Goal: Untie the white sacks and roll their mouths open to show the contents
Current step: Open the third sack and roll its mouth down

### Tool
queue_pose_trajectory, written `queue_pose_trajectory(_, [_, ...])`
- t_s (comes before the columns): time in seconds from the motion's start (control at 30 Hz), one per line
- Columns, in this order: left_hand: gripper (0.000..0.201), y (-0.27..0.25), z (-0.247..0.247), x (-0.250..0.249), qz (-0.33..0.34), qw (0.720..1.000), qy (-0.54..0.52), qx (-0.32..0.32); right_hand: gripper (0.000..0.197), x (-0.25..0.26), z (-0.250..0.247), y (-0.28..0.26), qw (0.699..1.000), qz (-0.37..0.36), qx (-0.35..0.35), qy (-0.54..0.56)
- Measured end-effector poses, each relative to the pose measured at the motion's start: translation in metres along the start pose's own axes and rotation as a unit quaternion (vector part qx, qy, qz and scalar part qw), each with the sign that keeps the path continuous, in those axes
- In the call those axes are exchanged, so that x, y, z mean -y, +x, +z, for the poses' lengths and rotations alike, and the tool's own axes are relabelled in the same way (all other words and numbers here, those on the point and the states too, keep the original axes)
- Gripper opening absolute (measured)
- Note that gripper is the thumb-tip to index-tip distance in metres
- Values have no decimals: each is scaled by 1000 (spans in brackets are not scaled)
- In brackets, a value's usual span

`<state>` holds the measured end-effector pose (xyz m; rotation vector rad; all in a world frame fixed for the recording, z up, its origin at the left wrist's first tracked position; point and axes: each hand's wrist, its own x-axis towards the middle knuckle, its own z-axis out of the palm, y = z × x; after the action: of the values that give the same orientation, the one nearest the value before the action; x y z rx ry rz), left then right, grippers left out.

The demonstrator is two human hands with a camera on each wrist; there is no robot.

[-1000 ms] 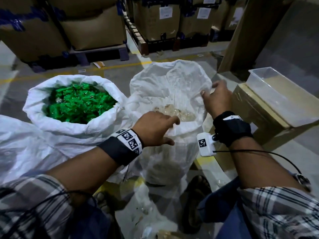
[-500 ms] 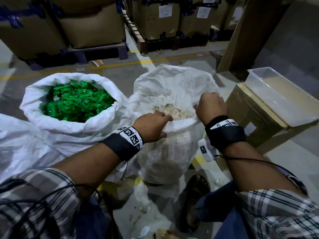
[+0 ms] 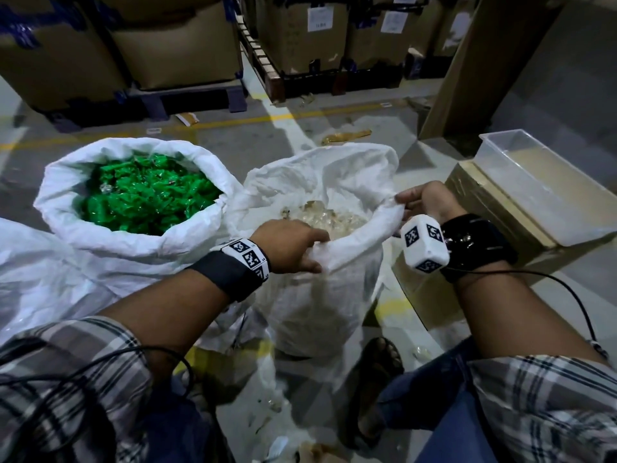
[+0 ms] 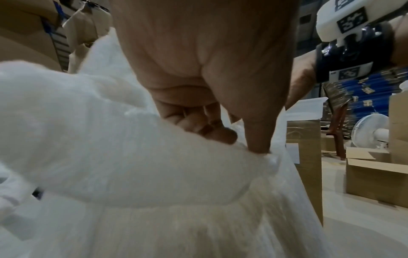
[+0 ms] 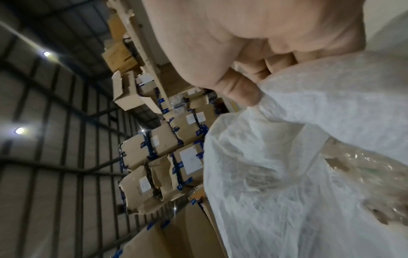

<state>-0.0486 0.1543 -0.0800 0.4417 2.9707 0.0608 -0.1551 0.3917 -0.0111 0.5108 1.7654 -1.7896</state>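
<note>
Sacks stand side by side on the warehouse floor in the head view: the left sack (image 3: 133, 248) has its mouth rolled down around green wrapped pieces (image 3: 147, 198), and the near sack (image 3: 320, 295), between the person's forearms, is open on clear pale pieces (image 3: 330, 217). The left hand (image 3: 290, 245) grips the near edge of that sack's mouth, fingers curled over the folded rim, while the right hand (image 3: 424, 202) pinches the right edge of the same rim. Just right of the sack a clear plastic tub (image 3: 541, 182) sits on a cardboard box (image 3: 474, 195), and stacked cartons (image 3: 320, 31) on pallets line the back. In the left wrist view the left hand (image 4: 207, 69) has its thumb (image 4: 258, 136) pressed onto the rolled white rim (image 4: 132, 165) and its fingers (image 4: 198, 125) curled inside the fold; a white fan (image 4: 371, 131) stands far right. In the right wrist view the right hand (image 5: 253, 43) pinches a bunch of the white fabric (image 5: 309, 139) between thumb (image 5: 240, 90) and curled fingers, with taped cartons (image 5: 165, 157) stacked behind
</note>
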Motion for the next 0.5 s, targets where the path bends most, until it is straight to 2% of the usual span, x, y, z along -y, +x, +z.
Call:
queue_pose_trajectory(0.1, [32, -3, -11, 6, -18, 996, 69, -60, 45, -4, -2, 2, 997, 43, 19, 57])
queue_pose_trajectory(0.2, [30, -7, -22, 14, -55, 987, 84, -128, 55, -9, 0, 4, 991, 46, 24, 127])
queue_pose_trajectory(0.27, [33, -10, -29, 20, -83, 978, 95, -168, 47, -8, 4, 2, 984, 1, 5, 178])
queue_pose_trajectory(0.33, [34, -16, -31, 35, -125, 970, 95, -186, 19, -4, 11, -2, 974, -36, -15, 221])
queue_pose_trajectory(0.37, [34, -19, -29, 44, -148, 968, 84, -182, 13, -1, 11, -3, 976, -53, -33, 208])
queue_pose_trajectory(0.43, [34, -25, -20, 59, -186, 967, 70, -162, 17, 1, 5, -3, 984, -132, -112, 35])
queue_pose_trajectory(0.47, [33, -28, -14, 61, -192, 967, 72, -150, 18, -1, 3, -3, 965, -191, -156, -86])
queue_pose_trajectory(0.5, [32, -30, -9, 60, -188, 969, 73, -142, 20, -5, 3, -4, 924, -262, -195, -198])
